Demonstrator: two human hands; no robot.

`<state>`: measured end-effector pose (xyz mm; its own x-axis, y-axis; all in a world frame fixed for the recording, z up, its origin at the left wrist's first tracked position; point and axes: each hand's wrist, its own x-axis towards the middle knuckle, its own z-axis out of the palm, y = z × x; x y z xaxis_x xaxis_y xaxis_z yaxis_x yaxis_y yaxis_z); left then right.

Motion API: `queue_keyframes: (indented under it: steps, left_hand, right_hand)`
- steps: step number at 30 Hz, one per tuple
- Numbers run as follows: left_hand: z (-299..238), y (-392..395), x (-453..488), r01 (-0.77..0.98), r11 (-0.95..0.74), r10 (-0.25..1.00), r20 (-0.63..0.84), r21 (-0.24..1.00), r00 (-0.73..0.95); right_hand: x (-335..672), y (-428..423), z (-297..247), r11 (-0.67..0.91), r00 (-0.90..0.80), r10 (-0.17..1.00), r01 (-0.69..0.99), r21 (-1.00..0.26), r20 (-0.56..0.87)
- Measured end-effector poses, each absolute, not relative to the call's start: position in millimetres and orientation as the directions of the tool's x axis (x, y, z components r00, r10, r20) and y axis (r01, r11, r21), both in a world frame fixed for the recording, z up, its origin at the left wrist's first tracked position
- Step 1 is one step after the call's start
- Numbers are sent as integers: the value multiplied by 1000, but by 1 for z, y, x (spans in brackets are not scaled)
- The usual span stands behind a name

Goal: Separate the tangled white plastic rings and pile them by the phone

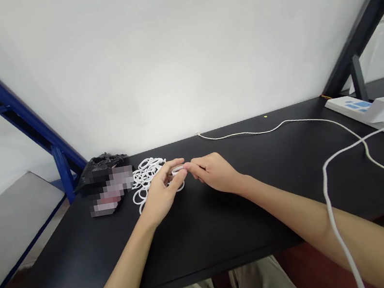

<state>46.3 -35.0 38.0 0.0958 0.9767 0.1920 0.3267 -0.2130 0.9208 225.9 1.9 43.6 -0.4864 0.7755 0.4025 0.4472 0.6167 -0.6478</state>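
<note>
A thin white ring [177,169] spans the gap between my two hands, above the black table [242,224]. My left hand [160,188] holds it between the thumb and the fingers. The thumb and forefinger of my right hand [215,172] pinch its right edge, with the other fingers curled in. Behind and left of my left hand lies a loose pile of similar white rings [144,173], partly covered by that hand. Whether the rings are rubber or fabric, I cannot tell.
A crumpled black plastic bag [106,159] and a blurred-out flat item [113,191] lie left of the pile. A white cable [286,122] crosses the right side and passes in front of my right forearm. White panels with blue patches [358,105] stand far right. Blue frame bars [20,111] rise left.
</note>
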Motion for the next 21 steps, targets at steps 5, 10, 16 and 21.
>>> queue_keyframes:
  steps: [5,10,16,21]
  left_hand:
    - [37,-34,45,284,-209,977,190,936,94]
    - [38,-35,45,279,-203,979,184,939,93]
    - [37,-34,44,246,-198,978,173,949,120]
    - [37,-34,43,197,-183,977,157,963,144]
  right_hand:
    - [225,1,44,613,-503,777,465,-639,378]
    - [225,1,44,605,-513,780,476,-638,357]
    - [226,1,44,628,-507,766,462,-626,395]
    - [225,1,43,595,-482,792,470,-652,375]
